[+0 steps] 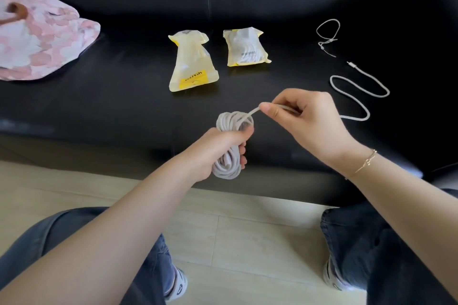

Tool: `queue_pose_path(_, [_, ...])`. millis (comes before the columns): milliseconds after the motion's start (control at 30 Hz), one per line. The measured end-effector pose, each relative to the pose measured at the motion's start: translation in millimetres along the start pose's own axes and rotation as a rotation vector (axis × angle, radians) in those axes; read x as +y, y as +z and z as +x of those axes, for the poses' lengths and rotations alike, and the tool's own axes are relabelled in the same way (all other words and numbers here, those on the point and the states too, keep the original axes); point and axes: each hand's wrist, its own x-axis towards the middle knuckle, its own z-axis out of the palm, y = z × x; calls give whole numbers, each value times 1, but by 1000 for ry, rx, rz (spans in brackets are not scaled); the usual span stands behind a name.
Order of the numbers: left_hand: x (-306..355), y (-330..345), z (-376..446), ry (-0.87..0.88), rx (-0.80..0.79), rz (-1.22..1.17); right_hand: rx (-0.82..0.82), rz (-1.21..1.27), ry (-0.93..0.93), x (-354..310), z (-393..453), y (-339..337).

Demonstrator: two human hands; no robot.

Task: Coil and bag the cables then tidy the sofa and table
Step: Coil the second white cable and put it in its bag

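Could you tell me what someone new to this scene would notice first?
Centre frame, the left hand grips a white cable coil while the right hand pinches its free end. Behind, two yellow bags lie on the black sofa, with a loose cable at right and a pink cushion at left.

Both forearms are bare, with no sleeves in view. A thin gold chain bracelet circles the right wrist. The legs wear dark blue-grey denim jeans. Below the jeans' cuffs show white trainers with dark markings.
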Motion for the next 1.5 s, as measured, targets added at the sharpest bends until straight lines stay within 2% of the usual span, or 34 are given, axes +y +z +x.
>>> queue_pose_path(167, [15,-10,-3,-127,108,-434,3,48,66,4,3,-9])
queue_pose_path(233, [13,-17,-1,-147,26,-657,-5,11,80,6,2,-9])
queue_pose_path(300, [9,-19,-3,-132,-94,-784,-13,-15,115,7,2,-5])
queue_pose_path(400, [4,-12,-5,-61,-190,-748,-84,12,171,6,1,5])
queue_pose_path(700, [3,-10,-5,-2,-276,-764,-286,75,266,2,0,13])
queue_pose_path(867, [4,-7,-4,-11,-240,-760,-399,79,257,-2,-1,16])
queue_pose_path(1033, [4,-11,0,10,-175,-636,-436,-5,265,0,-1,14])
queue_pose_path(1367, [1,-19,3,-99,-341,-724,-535,35,278,-2,-5,12])
queue_pose_path(1500, [1,-21,4,-81,-303,-819,-592,-4,281,1,-7,14])
